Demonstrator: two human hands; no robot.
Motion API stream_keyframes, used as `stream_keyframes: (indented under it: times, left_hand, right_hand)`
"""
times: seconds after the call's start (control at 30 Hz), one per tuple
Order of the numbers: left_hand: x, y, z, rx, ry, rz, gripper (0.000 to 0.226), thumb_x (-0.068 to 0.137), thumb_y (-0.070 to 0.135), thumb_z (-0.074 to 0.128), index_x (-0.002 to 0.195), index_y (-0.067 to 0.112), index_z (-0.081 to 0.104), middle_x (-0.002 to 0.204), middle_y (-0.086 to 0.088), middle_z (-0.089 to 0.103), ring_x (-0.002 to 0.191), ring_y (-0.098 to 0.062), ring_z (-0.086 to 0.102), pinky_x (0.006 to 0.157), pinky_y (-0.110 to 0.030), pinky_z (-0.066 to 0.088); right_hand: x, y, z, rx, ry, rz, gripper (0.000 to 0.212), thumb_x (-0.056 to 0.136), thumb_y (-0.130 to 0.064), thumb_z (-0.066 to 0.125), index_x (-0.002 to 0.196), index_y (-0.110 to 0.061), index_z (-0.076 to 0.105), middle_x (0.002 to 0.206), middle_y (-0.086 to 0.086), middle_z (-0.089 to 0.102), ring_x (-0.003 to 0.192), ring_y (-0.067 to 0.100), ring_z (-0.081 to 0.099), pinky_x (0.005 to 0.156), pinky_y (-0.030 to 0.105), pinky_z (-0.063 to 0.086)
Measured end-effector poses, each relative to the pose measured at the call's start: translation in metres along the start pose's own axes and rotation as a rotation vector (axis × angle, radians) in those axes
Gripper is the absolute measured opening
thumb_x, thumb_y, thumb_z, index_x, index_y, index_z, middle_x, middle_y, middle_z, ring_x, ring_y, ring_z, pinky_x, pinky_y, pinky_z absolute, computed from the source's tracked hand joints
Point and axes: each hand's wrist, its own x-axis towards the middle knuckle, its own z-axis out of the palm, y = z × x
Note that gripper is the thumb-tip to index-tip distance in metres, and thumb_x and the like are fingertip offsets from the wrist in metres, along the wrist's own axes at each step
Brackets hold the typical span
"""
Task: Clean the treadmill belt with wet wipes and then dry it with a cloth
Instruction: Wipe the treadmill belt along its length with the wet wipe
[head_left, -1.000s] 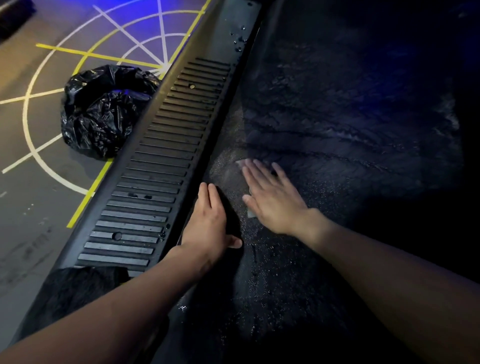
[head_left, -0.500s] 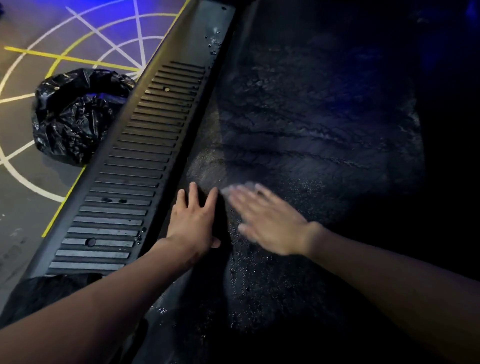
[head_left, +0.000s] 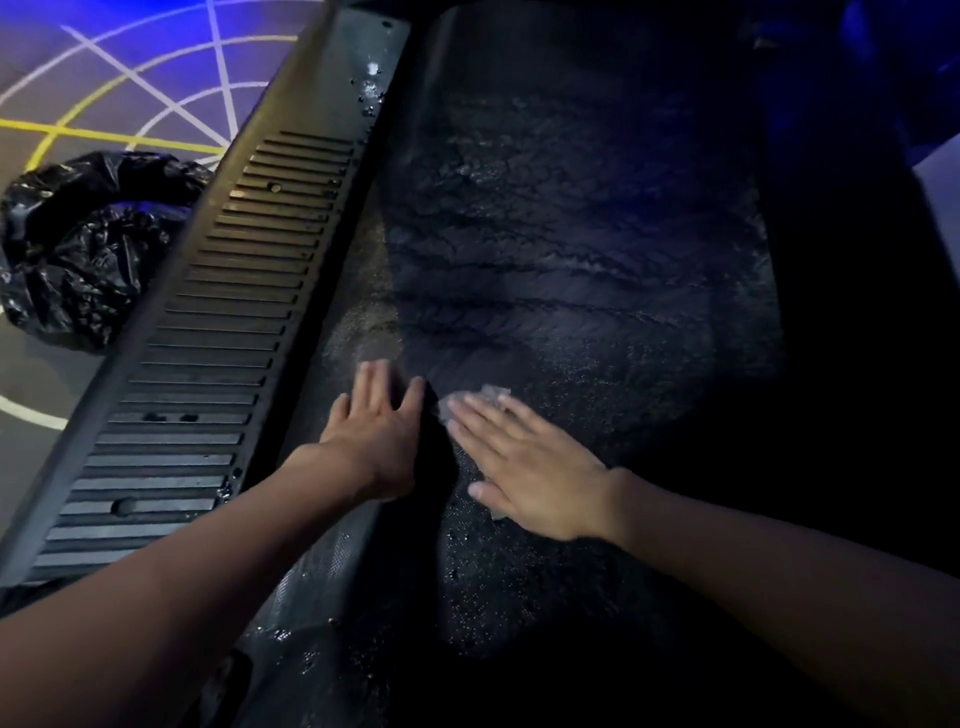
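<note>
Dim, blue glow at top edges, right side black, wide-angle bending

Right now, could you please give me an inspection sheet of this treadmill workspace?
Surface: treadmill belt, dark, with a wet sheen and streaks across it.
Job's things: wet wipe flat on the belt, mostly covered by the right hand; drying cloth, nothing seen.
Clutter: black bin bag on the floor, left of the side rail.
Hands: left hand flat on the belt's left edge, fingers straight; right hand flat, pressing the wipe.
Cables: nothing seen.
Surroundings: ribbed side rail with droplets near its far end; floor with yellow and white painted lines, blue light.
</note>
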Motion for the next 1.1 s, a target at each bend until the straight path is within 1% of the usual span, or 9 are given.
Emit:
stream_keyframes:
  times: [0.13,0.2,0.3,0.43,0.6,0.73,0.9,1.0,1.1]
  left_hand:
    - [0.008,0.016,-0.002,-0.060,-0.037,0.039,0.131,0.072,0.073,0.063,0.151,0.000,-0.012,0.158,-0.014,-0.026,0.147,-0.031,-0.019,0.122,-0.044,0.007]
    - [0.007,0.021,0.003,-0.052,-0.027,0.018,0.138,0.067,0.078,0.064,0.150,-0.001,-0.013,0.158,-0.017,-0.026,0.147,-0.033,-0.019,0.122,-0.048,0.006]
    - [0.005,0.031,0.006,-0.020,0.022,0.010,0.136,0.066,0.072,0.071,0.152,0.009,-0.014,0.157,-0.024,-0.023,0.146,-0.041,-0.016,0.118,-0.057,0.011]
    - [0.006,0.040,0.000,-0.005,-0.010,0.014,0.131,0.068,0.061,0.077,0.151,0.030,-0.019,0.155,-0.027,-0.024,0.144,-0.047,-0.016,0.112,-0.067,0.015]
    - [0.013,0.047,-0.003,0.099,0.031,0.157,0.129,0.068,0.052,0.080,0.153,0.007,-0.006,0.160,-0.013,-0.020,0.149,-0.031,-0.012,0.119,-0.052,0.018]
    - [0.011,0.060,-0.007,0.088,-0.009,0.179,0.123,0.073,0.044,0.078,0.153,0.019,-0.013,0.158,-0.024,-0.019,0.147,-0.041,-0.012,0.120,-0.051,0.016]
    - [0.008,0.078,-0.007,0.082,-0.037,0.135,0.124,0.069,0.071,0.068,0.148,0.041,-0.023,0.153,-0.030,-0.024,0.144,-0.048,-0.016,0.117,-0.059,0.011]
    - [0.008,0.082,-0.006,0.107,-0.030,0.119,0.126,0.068,0.071,0.070,0.149,0.040,-0.022,0.153,-0.032,-0.023,0.143,-0.050,-0.015,0.115,-0.062,0.014]
    - [0.007,0.085,-0.005,0.098,-0.026,0.114,0.128,0.066,0.069,0.072,0.149,0.038,-0.020,0.155,-0.025,-0.025,0.144,-0.047,-0.018,0.114,-0.065,0.014]
  right_hand:
    - [-0.006,0.030,-0.007,0.052,-0.028,0.288,0.066,0.104,-0.049,0.002,0.152,-0.009,-0.021,0.162,0.009,-0.025,0.146,0.021,-0.030,0.121,0.043,-0.015]
    - [-0.012,0.021,0.003,0.076,0.011,0.285,0.068,0.103,-0.050,0.001,0.153,-0.007,-0.018,0.161,0.012,-0.024,0.147,0.024,-0.029,0.122,0.046,-0.011]
    - [-0.033,0.016,0.011,0.026,0.002,0.060,0.068,0.104,-0.050,0.005,0.156,-0.008,-0.008,0.163,0.010,-0.016,0.150,0.023,-0.020,0.123,0.045,-0.007]
    - [-0.041,0.045,0.004,0.099,0.020,0.412,0.068,0.102,-0.049,-0.002,0.154,-0.007,-0.014,0.163,0.011,-0.020,0.149,0.023,-0.022,0.123,0.048,-0.002]
    - [-0.067,0.031,0.022,-0.018,0.059,0.064,0.067,0.105,-0.049,0.011,0.156,-0.006,0.004,0.165,0.011,-0.002,0.153,0.024,-0.006,0.124,0.045,0.001]
    - [-0.069,0.060,0.018,0.080,0.098,0.480,0.073,0.099,-0.053,-0.001,0.155,-0.006,-0.005,0.165,0.012,-0.008,0.152,0.023,-0.012,0.124,0.044,-0.003]
    - [-0.094,0.065,0.030,-0.002,0.108,0.226,0.066,0.105,-0.048,0.014,0.156,-0.006,0.014,0.165,0.011,0.009,0.153,0.022,0.002,0.124,0.045,0.005]
    - [-0.099,0.084,0.023,0.122,0.195,0.634,0.071,0.104,-0.049,0.009,0.153,0.001,0.023,0.162,0.018,0.020,0.151,0.027,0.013,0.121,0.052,0.017]
    - [-0.105,0.061,0.038,0.029,0.133,0.363,0.069,0.104,-0.049,0.016,0.155,-0.002,0.018,0.164,0.014,0.010,0.153,0.026,0.008,0.123,0.047,0.012]
